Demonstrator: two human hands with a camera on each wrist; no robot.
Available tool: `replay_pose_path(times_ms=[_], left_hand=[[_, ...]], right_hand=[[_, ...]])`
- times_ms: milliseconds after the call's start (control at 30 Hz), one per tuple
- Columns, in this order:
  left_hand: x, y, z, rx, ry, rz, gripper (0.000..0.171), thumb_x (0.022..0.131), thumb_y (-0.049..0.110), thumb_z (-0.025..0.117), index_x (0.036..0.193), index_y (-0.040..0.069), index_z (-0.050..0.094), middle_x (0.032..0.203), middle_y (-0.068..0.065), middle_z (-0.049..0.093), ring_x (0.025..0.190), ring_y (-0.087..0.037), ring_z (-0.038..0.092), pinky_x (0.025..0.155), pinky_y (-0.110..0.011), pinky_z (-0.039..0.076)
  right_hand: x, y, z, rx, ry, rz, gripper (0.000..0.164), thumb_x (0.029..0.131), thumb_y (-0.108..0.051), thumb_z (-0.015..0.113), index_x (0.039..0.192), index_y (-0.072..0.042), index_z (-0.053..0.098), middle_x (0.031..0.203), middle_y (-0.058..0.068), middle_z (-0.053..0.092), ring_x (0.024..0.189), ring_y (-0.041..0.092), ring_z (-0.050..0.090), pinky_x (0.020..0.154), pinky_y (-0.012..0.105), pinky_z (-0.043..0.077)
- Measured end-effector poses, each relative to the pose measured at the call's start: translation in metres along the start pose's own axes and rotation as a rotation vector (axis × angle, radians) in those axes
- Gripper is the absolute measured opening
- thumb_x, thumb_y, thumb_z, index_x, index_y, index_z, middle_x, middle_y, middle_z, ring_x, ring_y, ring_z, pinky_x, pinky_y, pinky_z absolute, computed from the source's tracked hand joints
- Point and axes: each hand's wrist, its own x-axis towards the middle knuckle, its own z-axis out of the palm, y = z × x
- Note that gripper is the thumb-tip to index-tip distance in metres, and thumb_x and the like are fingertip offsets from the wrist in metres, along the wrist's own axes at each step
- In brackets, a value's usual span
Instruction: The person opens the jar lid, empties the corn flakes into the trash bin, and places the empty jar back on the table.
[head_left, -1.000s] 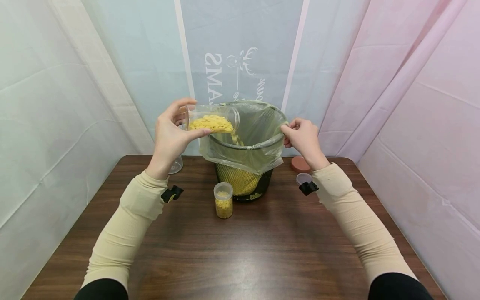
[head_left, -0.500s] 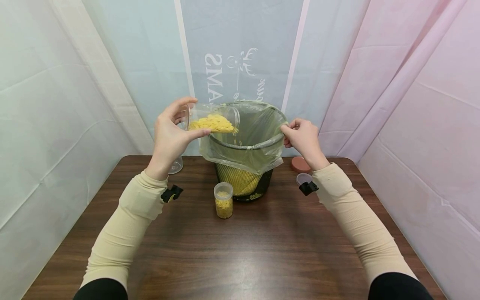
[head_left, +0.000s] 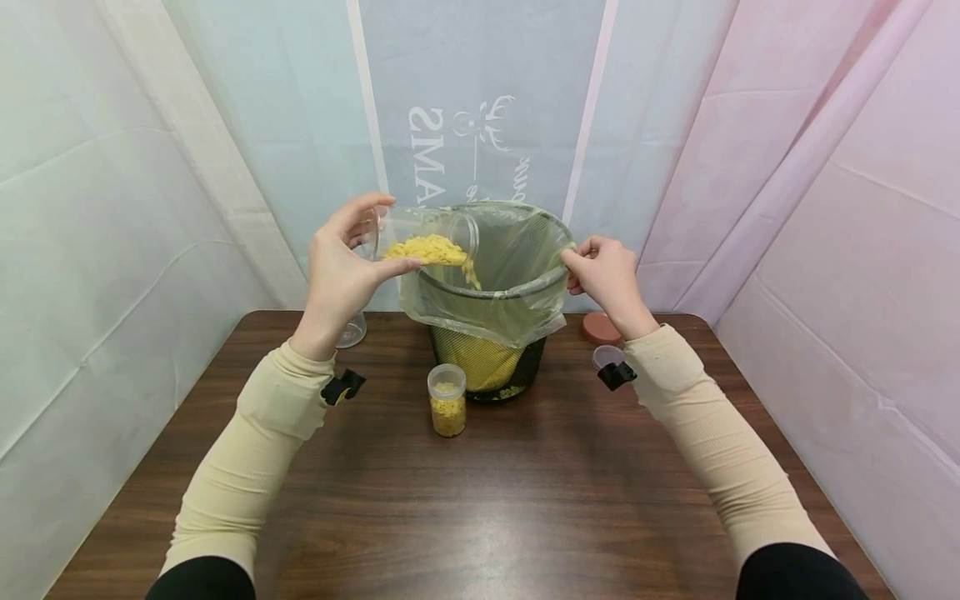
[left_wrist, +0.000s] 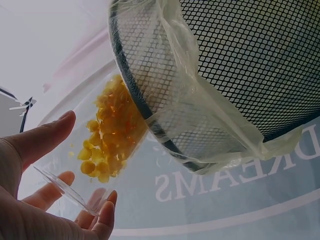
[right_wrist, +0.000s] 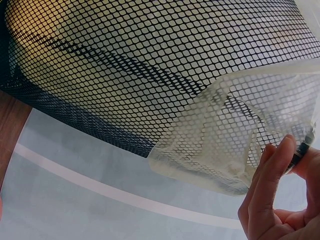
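Note:
My left hand [head_left: 341, 262] grips a clear plastic jar [head_left: 420, 221] by its base, tipped on its side with its mouth over the bin. Small yellow pieces [head_left: 427, 250] lie along the jar's lower wall, and a few fall from its mouth. In the left wrist view the yellow pieces [left_wrist: 112, 130] look rounded and flat. The black mesh bin [head_left: 534, 358] stands on the table, with a thin pale-green bag [head_left: 487, 312] folded over its rim. My right hand [head_left: 609, 279] pinches the bag and rim at the right side; the right wrist view shows the fingers [right_wrist: 270, 182] there.
A smaller clear jar [head_left: 447, 412] of yellow pieces stands upright before the bin. A clear container [head_left: 352, 332] is partly hidden behind my left wrist. A reddish lid [head_left: 602, 328] and a translucent lid [head_left: 606, 358] lie by my right wrist on the brown table [head_left: 480, 500].
The pile of yellow pieces in the tipped jar has shrunk somewhat and slid towards its mouth, with pieces falling into the bin. Both hands stay nearly in place.

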Motion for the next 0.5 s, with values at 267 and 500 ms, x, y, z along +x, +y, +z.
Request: replay_pose_path(times_ms=[267, 500], left_hand=[[0.01, -0.028, 0.002, 0.031, -0.008, 0.023, 0.075, 0.058, 0.012, 0.091, 0.126, 0.026, 0.061, 0.121, -0.003, 0.063, 0.104, -0.017, 0.056, 0.092, -0.036, 0.046], [0.01, -0.028, 0.002, 0.061, -0.02, 0.021, 0.078, 0.06, 0.014, 0.09, 0.128, 0.036, 0.058, 0.119, -0.003, 0.063, 0.105, -0.011, 0.054, 0.092, -0.037, 0.045]], right_hand=[[0.0, -0.001, 0.0, 0.01, 0.004, -0.005, 0.019, 0.084, -0.026, 0.054, 0.082, -0.008, 0.059, 0.055, -0.001, 0.064, 0.047, 0.013, 0.063, 0.053, 0.028, 0.055], [0.001, 0.001, 0.001, -0.008, 0.004, -0.005, 0.02, 0.085, -0.027, 0.054, 0.082, -0.008, 0.059, 0.056, 0.0, 0.065, 0.048, 0.014, 0.064, 0.055, 0.027, 0.055]])
